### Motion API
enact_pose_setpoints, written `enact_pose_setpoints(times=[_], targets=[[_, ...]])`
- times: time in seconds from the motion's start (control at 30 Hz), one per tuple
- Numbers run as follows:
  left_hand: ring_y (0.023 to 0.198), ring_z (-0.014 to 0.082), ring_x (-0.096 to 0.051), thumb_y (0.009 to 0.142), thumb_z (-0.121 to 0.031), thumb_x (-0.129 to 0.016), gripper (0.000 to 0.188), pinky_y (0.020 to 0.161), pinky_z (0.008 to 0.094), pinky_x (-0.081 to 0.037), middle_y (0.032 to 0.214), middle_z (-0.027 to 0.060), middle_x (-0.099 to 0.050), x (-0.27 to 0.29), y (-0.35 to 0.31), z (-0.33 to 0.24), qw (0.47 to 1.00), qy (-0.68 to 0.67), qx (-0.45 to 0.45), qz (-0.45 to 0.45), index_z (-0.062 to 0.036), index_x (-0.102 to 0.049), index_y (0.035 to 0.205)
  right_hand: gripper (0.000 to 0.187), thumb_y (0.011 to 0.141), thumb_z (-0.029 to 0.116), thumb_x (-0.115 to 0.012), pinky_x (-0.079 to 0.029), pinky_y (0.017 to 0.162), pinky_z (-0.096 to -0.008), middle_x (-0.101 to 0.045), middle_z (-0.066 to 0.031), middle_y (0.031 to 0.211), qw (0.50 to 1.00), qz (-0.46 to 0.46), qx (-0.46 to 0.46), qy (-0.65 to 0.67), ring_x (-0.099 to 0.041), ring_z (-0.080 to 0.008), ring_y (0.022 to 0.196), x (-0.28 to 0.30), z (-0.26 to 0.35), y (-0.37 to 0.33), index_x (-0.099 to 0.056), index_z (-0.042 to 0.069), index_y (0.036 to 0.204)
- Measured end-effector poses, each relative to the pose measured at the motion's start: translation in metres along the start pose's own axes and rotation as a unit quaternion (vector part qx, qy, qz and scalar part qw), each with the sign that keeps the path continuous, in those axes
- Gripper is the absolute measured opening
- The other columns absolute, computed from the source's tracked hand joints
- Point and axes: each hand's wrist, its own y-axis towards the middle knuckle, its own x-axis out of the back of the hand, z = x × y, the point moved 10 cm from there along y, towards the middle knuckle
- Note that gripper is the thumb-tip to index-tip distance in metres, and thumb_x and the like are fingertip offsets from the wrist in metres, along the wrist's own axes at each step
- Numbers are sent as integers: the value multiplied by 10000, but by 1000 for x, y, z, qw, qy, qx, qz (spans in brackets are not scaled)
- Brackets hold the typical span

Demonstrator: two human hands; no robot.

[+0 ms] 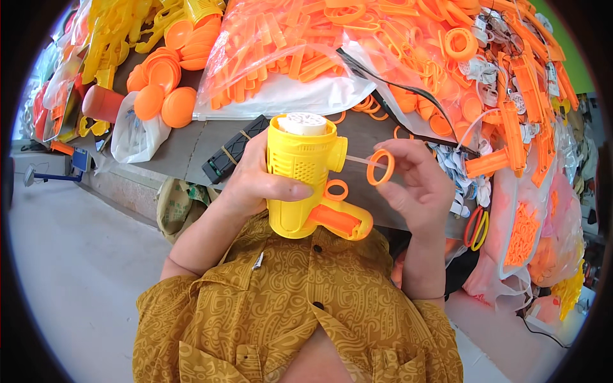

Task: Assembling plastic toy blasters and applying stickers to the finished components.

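Note:
My left hand (252, 179) is wrapped round a yellow plastic toy-gun body (287, 214), held upright in front of my chest. A white round insert (303, 123) sits in its top opening. From its side stick out a short round nozzle (336, 155), an orange trigger ring (329, 190) and a yellow grip with an orange inset (338, 221). Between thumb and fingers, my right hand (421, 185) pinches an orange ring (370, 172), apart from the nozzle. A thin pale tube (357, 159) spans from the nozzle to the ring; whether it passes through cannot be told.
Beyond my hands, a see-through bag (217, 80) full of orange parts lies on the grey table (191, 143). Stacked orange caps (163, 70) and a black ribbed part (220, 163) are left of it. Orange toy-gun bodies with wires (511, 140) are piled right.

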Motion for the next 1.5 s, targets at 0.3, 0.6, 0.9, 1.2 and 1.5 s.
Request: enact_pose_setpoints(times=[0.3,0.6,0.9,1.2,1.5], targets=[[890,197,-588,572,-154,-759,704,794,333,-473,1035,137,-562,-7,-2,7,1000,-7,-17,4,22,-404,1155,392,632,-14,-679,-479,721,-285,-573,-147,988,948,36,125,-292,-582,-226,845,-33,35,8,-547,-35,1001],[922,138,-514,492,-180,-783,692,860,287,-394,979,57,-539,-5,-5,-14,979,187,-77,-6,-7,-448,1072,372,653,-63,-648,-492,677,-311,-563,-163,962,941,13,164,-296,-588,-275,820,-40,45,3,-522,-31,1002],[956,122,-491,514,-131,-797,722,858,284,-402,1009,49,-504,-16,-16,-12,965,211,-155,28,-17,-416,1117,344,655,-92,-594,-464,761,-329,-575,-178,988,955,15,134,-264,-580,-306,886,-37,42,-8,-523,-24,985],[871,138,-543,519,-170,-835,788,765,274,-447,976,83,-536,-43,-44,-12,914,332,-214,92,17,-375,1130,327,645,-23,-637,-445,595,-376,-530,-165,853,914,186,189,-309,-522,-333,707,-60,43,-39,-465,-12,923],[898,174,-551,572,-163,-795,756,774,302,-455,1018,109,-529,-66,-53,-22,917,290,-206,183,19,-342,1148,229,715,42,-600,-413,548,-388,-504,-174,798,902,265,197,-280,-491,-316,663,-72,58,-49,-440,-29,862]])
